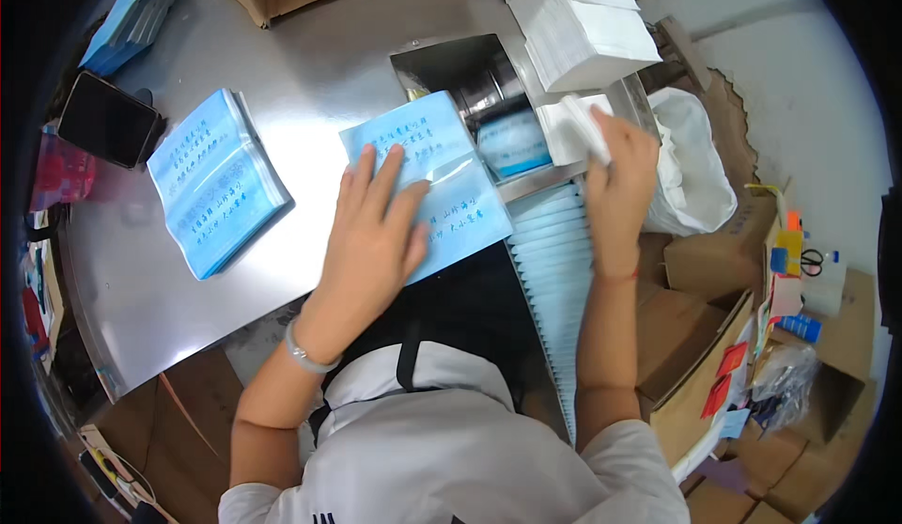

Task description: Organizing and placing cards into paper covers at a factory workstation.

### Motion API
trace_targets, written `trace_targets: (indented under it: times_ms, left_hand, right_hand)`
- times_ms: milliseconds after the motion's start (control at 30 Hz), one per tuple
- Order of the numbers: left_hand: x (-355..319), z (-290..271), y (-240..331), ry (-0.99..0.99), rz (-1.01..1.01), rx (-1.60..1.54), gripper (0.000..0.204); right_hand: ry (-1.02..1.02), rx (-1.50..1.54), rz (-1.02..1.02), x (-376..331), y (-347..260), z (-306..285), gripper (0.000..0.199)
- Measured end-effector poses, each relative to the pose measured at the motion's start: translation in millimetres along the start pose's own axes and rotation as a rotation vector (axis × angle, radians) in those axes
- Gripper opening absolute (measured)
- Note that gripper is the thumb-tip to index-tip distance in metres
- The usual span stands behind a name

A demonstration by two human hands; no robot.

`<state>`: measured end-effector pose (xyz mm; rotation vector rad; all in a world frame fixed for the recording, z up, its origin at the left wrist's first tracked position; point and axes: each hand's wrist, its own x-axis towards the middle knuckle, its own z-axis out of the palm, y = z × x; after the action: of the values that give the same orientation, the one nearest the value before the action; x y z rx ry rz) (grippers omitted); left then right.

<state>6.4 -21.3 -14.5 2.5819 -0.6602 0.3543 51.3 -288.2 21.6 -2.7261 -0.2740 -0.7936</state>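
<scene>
My left hand lies with fingers spread on a flat blue printed plastic bag at the table's near edge. At the right, my right hand pinches a small wad of white folded tissues, slightly blurred. It is just below a tall stack of white folded tissues. Between the hands, a blurred blue-and-white pack sits in a rectangular metal opening. Below that, a row of pale blue packs runs down toward me. What lies under my left palm is hidden.
A thick stack of blue printed bags lies on the metal table at the left. Beyond it are a dark phone and more blue bags. A white sack and cardboard boxes stand at the right.
</scene>
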Motion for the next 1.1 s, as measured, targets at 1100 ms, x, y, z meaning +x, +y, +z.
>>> trace_targets:
  times_ms: [1100]
  left_hand:
    - [16, -26, -36, -0.147, -0.024, -0.102, 0.054]
  right_hand:
    - [-0.604, -0.148, -0.795, -22, -125, -5, 0.024]
